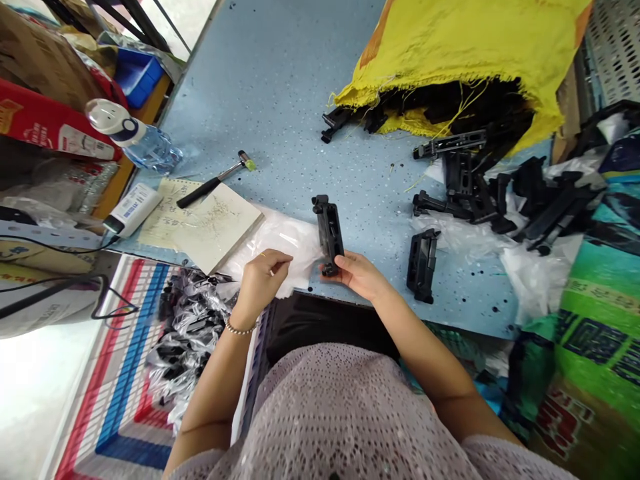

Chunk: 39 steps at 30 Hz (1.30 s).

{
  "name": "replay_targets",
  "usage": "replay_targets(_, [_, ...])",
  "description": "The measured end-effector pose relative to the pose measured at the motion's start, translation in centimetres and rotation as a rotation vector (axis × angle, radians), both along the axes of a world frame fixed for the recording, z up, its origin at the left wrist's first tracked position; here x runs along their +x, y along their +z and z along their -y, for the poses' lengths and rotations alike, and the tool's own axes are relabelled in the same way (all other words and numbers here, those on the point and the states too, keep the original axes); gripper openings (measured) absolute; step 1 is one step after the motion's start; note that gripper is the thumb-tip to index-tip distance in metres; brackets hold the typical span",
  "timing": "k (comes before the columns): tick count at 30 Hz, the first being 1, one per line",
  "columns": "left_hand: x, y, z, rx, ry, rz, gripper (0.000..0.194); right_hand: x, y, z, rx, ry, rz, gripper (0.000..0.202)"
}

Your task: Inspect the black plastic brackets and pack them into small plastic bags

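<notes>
Part [329, 230], black and long, stands at the right edge of the bags [287, 247], its near end in the right hand [361, 273] and its far end free, pointing away from the body and a little left; whether its underside touches the table [280, 133] I cannot tell. The right hand is closed about that near end, thumb along the side and other fingers partly hidden under it; the left hand [266, 275] is over the near side of the bags, fingers curled in, thumb and forefinger brought together at the tips; whether a film of plastic is pinched there I cannot tell. The part is near the left hand but apart from it, with bags showing between; a bracelet [241, 328] circles the left wrist.

Right of the bags, past the right hand, lies a second part [423, 265]; farther right is a heap [475, 193] of similar black pieces, and beyond the bags to the right is the yellow sack [465, 47], its mouth open; left of the bags, overlapping them, is the board [220, 230], with the hammer [217, 183] at its far edge; below the bags, toward the body, stands the crate [107, 320].
</notes>
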<state>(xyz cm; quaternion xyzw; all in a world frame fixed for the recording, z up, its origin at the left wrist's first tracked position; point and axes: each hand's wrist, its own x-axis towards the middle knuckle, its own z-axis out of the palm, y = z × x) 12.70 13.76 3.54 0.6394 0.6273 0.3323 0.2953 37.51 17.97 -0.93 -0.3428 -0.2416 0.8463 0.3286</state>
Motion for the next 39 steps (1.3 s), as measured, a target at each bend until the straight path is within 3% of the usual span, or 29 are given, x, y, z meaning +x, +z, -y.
replay_targets(3, [0.8, -0.7, 0.2, -0.083, -0.122, -0.037, 0.032, 1.4, 1.7, 0.9, 0.113, -0.018, 0.029, 0.038])
replay_targets(5, [1.3, -1.0, 0.2, -0.12, -0.159, -0.002, 0.038, 2.4, 2.8, 1.9, 0.16, 0.114, -0.029, 0.045])
replay_targets(7, [1.6, -1.0, 0.3, -0.082, -0.1, 0.03, 0.041, 3.3, 3.4, 2.9, 0.194, 0.3, 0.012, 0.046])
replay_targets(10, [1.4, -0.8, 0.8, 0.068, 0.046, 0.016, 0.035, 4.3, 3.3, 4.0, 0.252, 0.402, 0.342, 0.036])
replay_targets(14, [0.9, -1.2, 1.7, 0.122, -0.044, -0.184, 0.033, 4.9, 3.4, 4.5, 0.362, 0.304, 0.704, 0.041])
replay_targets(17, [1.3, -1.8, 1.9, 0.115, -0.086, -0.27, 0.042, 4.5, 4.0, 4.5, 0.372, 0.285, 0.566, 0.042])
replay_targets(20, [1.7, -2.1, 1.5, 0.084, -0.017, -0.183, 0.043, 3.5, 4.0, 4.6, 0.313, 0.419, 0.277, 0.039])
replay_targets(22, [1.6, -2.0, 1.2, 0.06, 0.051, -0.135, 0.047, 3.2, 3.8, 4.6, 0.314, 0.443, 0.358, 0.04])
replay_targets(26, [0.9, -1.9, 0.9, 0.063, 0.14, -0.141, 0.045, 4.0, 4.3, 4.7, 0.387, 0.288, 0.7, 0.037])
replay_targets(29, [1.1, -1.8, 0.7, 0.085, 0.149, -0.123, 0.042, 4.8, 4.8, 4.7, 0.347, 0.316, 0.442, 0.034])
replay_targets(32, [1.8, -1.6, 0.4, 0.105, 0.085, -0.073, 0.045, 4.5, 4.1, 4.6, 0.193, 0.401, 0.15, 0.04])
replay_targets(35, [2.0, -1.4, 0.4, 0.08, 0.058, -0.048, 0.061, 3.3, 2.8, 4.5, 0.045, 0.381, 0.122, 0.049])
replay_targets(37, [1.8, -1.3, 0.7, 0.072, 0.074, -0.098, 0.07, 2.3, 2.7, 4.5, 0.129, 0.388, 0.215, 0.049])
replay_targets(39, [1.5, -1.1, 1.2, 0.102, 0.064, -0.202, 0.077, 1.4, 3.4, 4.6, 0.388, 0.413, 0.46, 0.042])
